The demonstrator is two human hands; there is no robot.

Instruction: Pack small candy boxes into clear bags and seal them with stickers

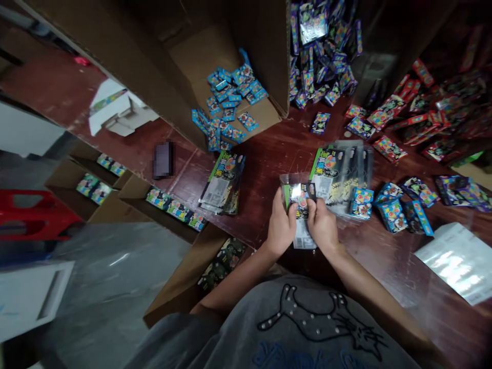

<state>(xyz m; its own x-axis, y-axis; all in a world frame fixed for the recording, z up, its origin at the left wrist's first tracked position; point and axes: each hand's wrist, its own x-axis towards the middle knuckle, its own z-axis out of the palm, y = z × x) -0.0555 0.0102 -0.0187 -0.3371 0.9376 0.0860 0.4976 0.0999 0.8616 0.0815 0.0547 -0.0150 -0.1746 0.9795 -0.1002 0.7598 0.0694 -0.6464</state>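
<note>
**Printed packet gripped between both hands, long axis up the frame**

The printed packet (302,197) lies right of the frame's centre, over the near edge of the desk (265,164). My left hand (282,225) grasps its left side and my right hand (325,228) its right; both thumbs rest on the face, so neither hand is the nearer. Its long axis runs roughly up and down the frame, between my fingers, with the barcode end toward my body. Just beyond my right hand lies a stack of similar packets (340,169), with a small blue box (361,202) at its lower right (seemingly resting on the clear plastic). A second stack (221,187) sits left of centre, well apart from my left hand.

Hidden: the fingers behind the packet, its back, and whatever it may contain. Glare whitens part of the upper face. The red boxes (388,110) at upper right fade into shadow and blur.
</note>
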